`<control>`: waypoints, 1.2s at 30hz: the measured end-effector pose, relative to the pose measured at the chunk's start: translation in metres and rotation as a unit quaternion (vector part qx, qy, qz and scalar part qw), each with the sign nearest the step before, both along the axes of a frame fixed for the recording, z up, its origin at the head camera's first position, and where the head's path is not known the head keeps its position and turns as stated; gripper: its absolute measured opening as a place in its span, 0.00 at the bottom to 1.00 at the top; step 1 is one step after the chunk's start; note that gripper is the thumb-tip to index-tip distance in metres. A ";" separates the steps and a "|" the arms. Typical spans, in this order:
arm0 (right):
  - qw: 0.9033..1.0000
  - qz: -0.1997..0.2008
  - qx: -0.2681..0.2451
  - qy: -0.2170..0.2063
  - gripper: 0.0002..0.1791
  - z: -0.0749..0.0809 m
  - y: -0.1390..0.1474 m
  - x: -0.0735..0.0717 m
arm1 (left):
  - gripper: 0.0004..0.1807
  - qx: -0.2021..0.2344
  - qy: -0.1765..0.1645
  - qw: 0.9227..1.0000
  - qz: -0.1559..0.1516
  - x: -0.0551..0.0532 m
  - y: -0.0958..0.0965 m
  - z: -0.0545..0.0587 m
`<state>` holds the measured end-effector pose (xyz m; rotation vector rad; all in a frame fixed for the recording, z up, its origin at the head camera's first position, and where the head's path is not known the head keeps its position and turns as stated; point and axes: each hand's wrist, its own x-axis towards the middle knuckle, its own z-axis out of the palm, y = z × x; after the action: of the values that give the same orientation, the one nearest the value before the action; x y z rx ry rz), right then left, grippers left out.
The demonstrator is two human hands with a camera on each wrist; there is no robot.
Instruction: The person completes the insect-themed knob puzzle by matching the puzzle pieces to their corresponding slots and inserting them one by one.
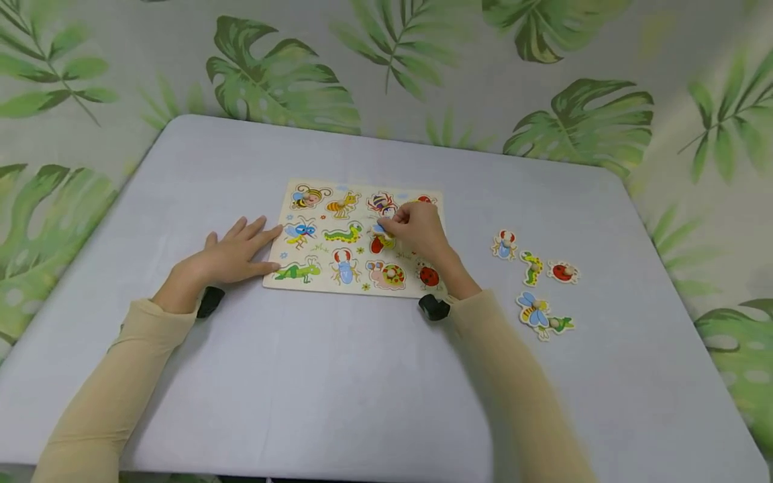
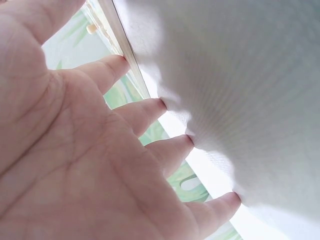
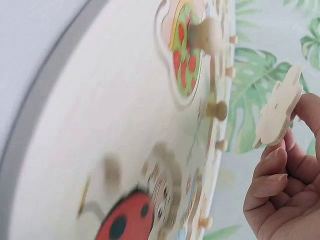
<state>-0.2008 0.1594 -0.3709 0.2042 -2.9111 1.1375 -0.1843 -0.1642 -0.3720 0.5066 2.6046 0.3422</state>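
My right hand (image 1: 423, 231) pinches a small wooden knob puzzle piece (image 1: 384, 229) over the right-middle part of the insect puzzle board (image 1: 320, 284). Some blue shows on its printed side in the head view. From the right wrist, the piece's plain wooden back (image 3: 280, 110) is visible, held up off the board; the fingers hide its knob. My left hand (image 1: 232, 258) lies spread at the board's left side. Its fingertips press the white cloth, while the thumb and index finger reach the board's edge (image 2: 121, 37).
Right of the board lie loose knob pieces: a stag beetle (image 1: 504, 248), a caterpillar (image 1: 532, 269), a ladybug (image 1: 564, 272), and a bee (image 1: 531, 310) overlapping a green insect piece (image 1: 563, 325). A snail piece (image 1: 391, 273) sits on the board. Leaf-print fabric (image 1: 284, 87) hangs behind the table.
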 end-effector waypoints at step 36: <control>0.994 0.050 0.099 0.009 0.22 -0.005 -0.092 -0.009 | 0.40 -0.005 0.007 1.000 -0.004 0.000 -0.004 0.000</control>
<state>-0.2100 0.0670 -0.3762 0.3644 -3.0263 0.8498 -0.1841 -0.1682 -0.3719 0.5170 2.6160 0.3253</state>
